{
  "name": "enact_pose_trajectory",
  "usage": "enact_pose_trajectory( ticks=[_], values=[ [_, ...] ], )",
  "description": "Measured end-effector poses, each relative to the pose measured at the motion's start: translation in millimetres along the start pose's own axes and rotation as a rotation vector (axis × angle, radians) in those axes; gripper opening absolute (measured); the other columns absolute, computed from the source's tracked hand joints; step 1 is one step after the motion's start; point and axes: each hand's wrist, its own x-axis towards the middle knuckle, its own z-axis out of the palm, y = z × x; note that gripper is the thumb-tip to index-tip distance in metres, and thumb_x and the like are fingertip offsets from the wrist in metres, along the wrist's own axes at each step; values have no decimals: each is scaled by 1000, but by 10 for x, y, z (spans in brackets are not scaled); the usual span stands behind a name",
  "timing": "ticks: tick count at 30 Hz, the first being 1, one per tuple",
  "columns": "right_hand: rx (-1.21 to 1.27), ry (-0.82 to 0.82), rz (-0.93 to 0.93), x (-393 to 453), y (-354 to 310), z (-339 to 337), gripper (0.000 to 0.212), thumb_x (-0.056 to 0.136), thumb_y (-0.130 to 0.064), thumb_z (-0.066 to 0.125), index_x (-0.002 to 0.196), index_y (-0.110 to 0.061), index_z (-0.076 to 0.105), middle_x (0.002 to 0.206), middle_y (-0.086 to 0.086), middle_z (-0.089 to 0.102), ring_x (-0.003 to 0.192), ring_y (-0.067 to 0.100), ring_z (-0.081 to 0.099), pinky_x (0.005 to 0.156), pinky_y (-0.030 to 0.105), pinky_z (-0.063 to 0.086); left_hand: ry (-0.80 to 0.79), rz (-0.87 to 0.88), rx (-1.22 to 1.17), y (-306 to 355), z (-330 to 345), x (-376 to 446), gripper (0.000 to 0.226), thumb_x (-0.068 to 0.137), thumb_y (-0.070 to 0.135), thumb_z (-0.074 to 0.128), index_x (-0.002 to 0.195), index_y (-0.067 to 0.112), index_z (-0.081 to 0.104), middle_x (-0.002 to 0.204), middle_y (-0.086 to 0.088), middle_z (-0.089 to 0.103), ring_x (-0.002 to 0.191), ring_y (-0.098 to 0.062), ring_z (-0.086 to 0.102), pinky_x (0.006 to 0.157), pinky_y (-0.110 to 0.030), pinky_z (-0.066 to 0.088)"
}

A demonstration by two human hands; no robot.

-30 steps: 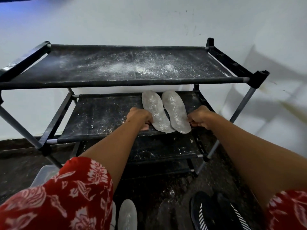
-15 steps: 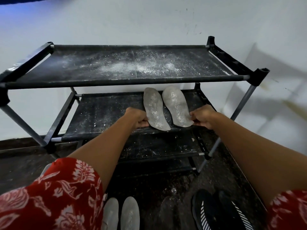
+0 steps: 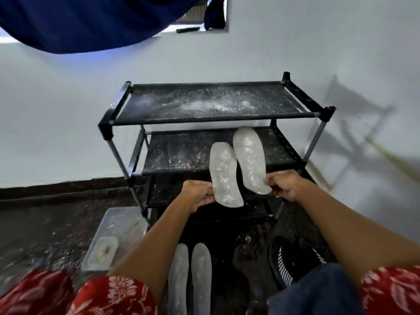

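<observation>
While the left hand (image 3: 197, 195) pinches the left insole (image 3: 223, 176) and the right hand (image 3: 284, 185) the right insole (image 3: 250, 158), shelving both flat seems next.

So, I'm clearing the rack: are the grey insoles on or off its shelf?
Off: the left hand pinches the left insole, the right hand the right insole; heels hang below the middle shelf.

Before the rack (image 3: 213, 116), left hand (image 3: 196, 195) and right hand (image 3: 284, 185) hide edges of the held insoles (image 3: 223, 176). Floor insoles (image 3: 201, 269) run off the bottom
</observation>
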Motion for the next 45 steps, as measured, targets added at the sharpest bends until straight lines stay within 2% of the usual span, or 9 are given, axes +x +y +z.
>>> enact_pose_trajectory(
  ticks=[8,15,20,26,29,33,38,42,45],
  values=[
    [-77,-89,179,-639,994,193,20,85,13,55,103,9,62,80,11,62,66,17,57,42,20,51,100,-79,1,-876,-512,-513,14,86,-10,59,80,3,61,68,-10,68,56,-17,66,45,-22,54],
    [-184,-32,345,-501,1914,146,19,82,12,60,101,9,63,108,21,64,76,21,57,64,28,49,104,-254,33,-1671,-589,-363,20,87,-13,53,76,2,56,70,-14,62,48,-18,62,41,-24,53],
    [-222,53,437,-170,2494,167,18,83,12,60,100,9,64,109,22,64,93,27,58,89,40,49,116,-368,41,-2281,-471,-100,18,86,-14,54,75,-1,58,68,-16,64,49,-23,63,38,-25,51],
    [-263,103,529,124,3164,5,22,83,9,55,90,-8,66,91,13,59,86,28,56,79,39,50,125,-553,2,-2830,-384,314,24,90,-14,48,72,0,56,73,-17,58,59,-29,56,38,-26,51],
    [-378,176,565,188,3494,19,11,86,-2,60,93,-1,68,103,21,64,99,36,59,86,41,48,138,-545,87,-3016,-320,454,19,83,-16,56,74,0,60,73,-18,62,59,-30,60,50,-31,56],
    [-388,192,637,311,3676,158,17,93,-5,51,103,2,63,122,20,57,105,32,55,73,32,47,137,-577,73,-3167,-281,631,13,82,-16,57,87,-4,61,91,-28,65,82,-41,64,79,-52,56],
    [-445,148,625,367,3822,154,25,88,0,54,112,-1,63,119,19,61,94,23,57,88,34,48,110,-586,101,-3329,-212,700,18,85,-14,53,83,3,58,78,-17,63,63,-29,64,49,-30,56],
    [-464,217,640,421,3905,169,30,89,-4,55,118,2,59,123,18,59,109,31,57,96,39,47,74,-551,213,-3454,-214,721,19,83,-10,57,88,7,60,86,-14,66,76,-28,66,74,-37,58],
    [-418,163,642,426,3935,174,29,86,0,54,114,-1,63,118,19,62,108,33,59,90,37,51,136,-586,307,-3508,-197,769,16,81,1,64,95,8,65,87,-16,70,73,-28,66,77,-41,59]
  ],
)
